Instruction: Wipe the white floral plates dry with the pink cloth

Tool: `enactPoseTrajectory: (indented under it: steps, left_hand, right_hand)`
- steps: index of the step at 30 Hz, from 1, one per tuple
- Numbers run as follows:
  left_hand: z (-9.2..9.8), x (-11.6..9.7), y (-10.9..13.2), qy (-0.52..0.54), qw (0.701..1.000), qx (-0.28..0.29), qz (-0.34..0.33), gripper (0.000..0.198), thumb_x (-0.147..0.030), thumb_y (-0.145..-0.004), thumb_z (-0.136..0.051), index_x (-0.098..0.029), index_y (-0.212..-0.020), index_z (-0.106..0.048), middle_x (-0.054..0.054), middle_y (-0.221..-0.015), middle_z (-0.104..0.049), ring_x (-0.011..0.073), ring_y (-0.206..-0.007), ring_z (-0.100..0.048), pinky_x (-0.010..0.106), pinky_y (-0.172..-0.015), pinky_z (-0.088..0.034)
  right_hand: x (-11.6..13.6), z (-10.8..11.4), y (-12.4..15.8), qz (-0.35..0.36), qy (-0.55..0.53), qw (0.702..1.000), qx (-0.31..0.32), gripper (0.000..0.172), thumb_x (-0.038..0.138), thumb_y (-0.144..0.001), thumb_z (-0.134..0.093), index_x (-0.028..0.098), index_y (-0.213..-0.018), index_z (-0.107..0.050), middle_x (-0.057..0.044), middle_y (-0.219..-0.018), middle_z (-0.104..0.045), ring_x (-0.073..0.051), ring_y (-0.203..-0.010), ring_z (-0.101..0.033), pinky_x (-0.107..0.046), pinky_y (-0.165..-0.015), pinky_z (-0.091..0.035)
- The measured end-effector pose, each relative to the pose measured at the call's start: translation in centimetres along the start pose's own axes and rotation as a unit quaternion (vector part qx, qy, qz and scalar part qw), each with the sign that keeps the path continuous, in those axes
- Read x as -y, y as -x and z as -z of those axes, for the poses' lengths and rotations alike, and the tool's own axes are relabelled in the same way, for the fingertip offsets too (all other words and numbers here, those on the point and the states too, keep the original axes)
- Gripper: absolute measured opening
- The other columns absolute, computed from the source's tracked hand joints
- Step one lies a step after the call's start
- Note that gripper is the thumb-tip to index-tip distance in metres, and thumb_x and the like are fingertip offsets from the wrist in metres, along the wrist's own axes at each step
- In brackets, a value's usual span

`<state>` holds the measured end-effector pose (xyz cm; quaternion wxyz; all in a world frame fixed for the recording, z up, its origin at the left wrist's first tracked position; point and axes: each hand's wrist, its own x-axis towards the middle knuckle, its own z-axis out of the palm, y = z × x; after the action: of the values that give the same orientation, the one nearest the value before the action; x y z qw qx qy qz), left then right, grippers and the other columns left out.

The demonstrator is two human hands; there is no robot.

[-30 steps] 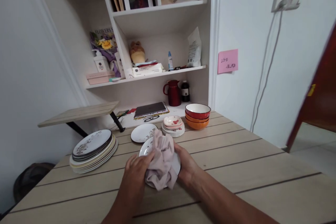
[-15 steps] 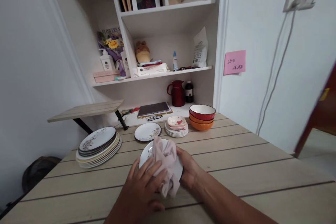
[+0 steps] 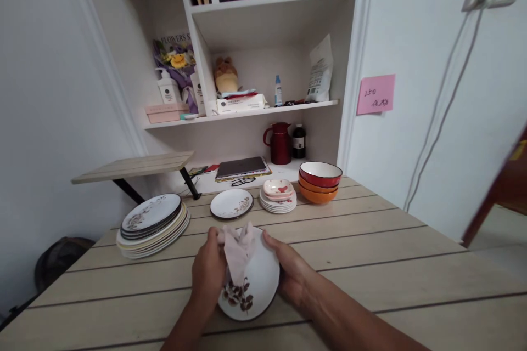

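Observation:
A white plate [image 3: 260,279] with a dark rim and a brown flower print is tilted toward me above the table. My right hand [image 3: 293,271] grips its right edge, thumb on the face and the other fingers behind. A pale pink cloth [image 3: 239,252] is bunched in my left hand [image 3: 209,263], which is closed at the plate's upper left edge. The cloth hangs over the left part of the plate's face. Whether the left fingers also grip the rim is hidden.
Behind lie a flower-print plate [image 3: 231,204], small stacked dishes [image 3: 278,204] and stacked bowls [image 3: 319,192]. A tall plate stack [image 3: 154,230] sits left, beside a raised wooden stand [image 3: 134,167]. A red jug [image 3: 280,143] and a laptop [image 3: 242,166] are at the back.
My left hand has gone from lying spread over the cloth to closing on it at the plate's upper left. The cloth moved up and left, uncovering the flower print. My right hand keeps its grip.

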<state>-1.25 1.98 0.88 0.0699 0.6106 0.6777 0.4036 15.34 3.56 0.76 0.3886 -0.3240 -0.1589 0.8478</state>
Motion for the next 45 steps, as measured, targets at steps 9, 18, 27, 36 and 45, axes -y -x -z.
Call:
enactPoseTrajectory:
  steps: [9,18,27,36,45]
  left_hand:
    - [0.1,0.0,-1.1,-0.158,0.977,-0.041,-0.139,0.055,-0.003,-0.079,-0.041,-0.021,-0.13,-0.047,0.013,-0.129,-0.044,0.0257,-0.113,-0.053,0.04,-0.092,-0.044]
    - [4.2,1.7,2.9,-0.131,0.917,-0.288,-0.242,0.029,-0.023,-0.084,-0.055,-0.026,-0.112,-0.064,0.01,-0.114,-0.051,0.0255,-0.102,-0.056,0.043,-0.091,-0.047]
    - [-0.1,0.4,3.5,-0.103,0.973,-0.018,-0.205,0.046,-0.036,-0.088,-0.049,-0.019,-0.13,-0.054,0.017,-0.128,-0.05,0.0306,-0.116,-0.053,0.047,-0.092,-0.049]
    - [-2.3,0.2,0.2,-0.104,0.973,0.055,-0.196,0.055,0.003,-0.075,-0.035,-0.02,-0.114,-0.066,0.01,-0.122,-0.062,0.0236,-0.111,-0.056,0.041,-0.096,-0.046]
    - [-2.7,1.0,2.0,-0.024,0.967,-0.017,-0.254,0.081,0.0,-0.071,-0.042,-0.024,-0.147,-0.026,0.012,-0.152,-0.028,0.027,-0.139,-0.027,0.049,-0.109,-0.03]
  right_hand:
    - [0.4,0.0,0.1,-0.004,-0.036,0.999,0.025,0.047,0.041,-0.09,-0.049,0.007,-0.122,-0.056,-0.016,-0.093,-0.074,-0.024,-0.083,-0.07,-0.039,-0.09,-0.048]
    - [0.4,0.0,-0.1,0.011,-0.07,0.998,0.005,0.044,0.041,-0.09,-0.05,0.01,-0.121,-0.056,-0.014,-0.094,-0.075,-0.024,-0.083,-0.071,-0.04,-0.09,-0.048]
    - [-0.1,-0.1,0.0,0.096,0.002,0.995,0.002,0.044,0.037,-0.087,-0.054,0.011,-0.122,-0.056,-0.014,-0.097,-0.074,-0.026,-0.081,-0.071,-0.042,-0.086,-0.05]
    - [1.2,0.6,-0.5,0.158,0.015,0.987,-0.02,0.046,0.041,-0.084,-0.059,0.017,-0.124,-0.056,-0.01,-0.1,-0.074,-0.023,-0.084,-0.07,-0.04,-0.087,-0.05]
    - [1.8,1.3,-0.9,0.046,-0.073,0.995,0.05,0.058,0.051,-0.088,-0.047,0.007,-0.123,-0.056,-0.017,-0.104,-0.072,-0.026,-0.098,-0.067,-0.041,-0.095,-0.045]
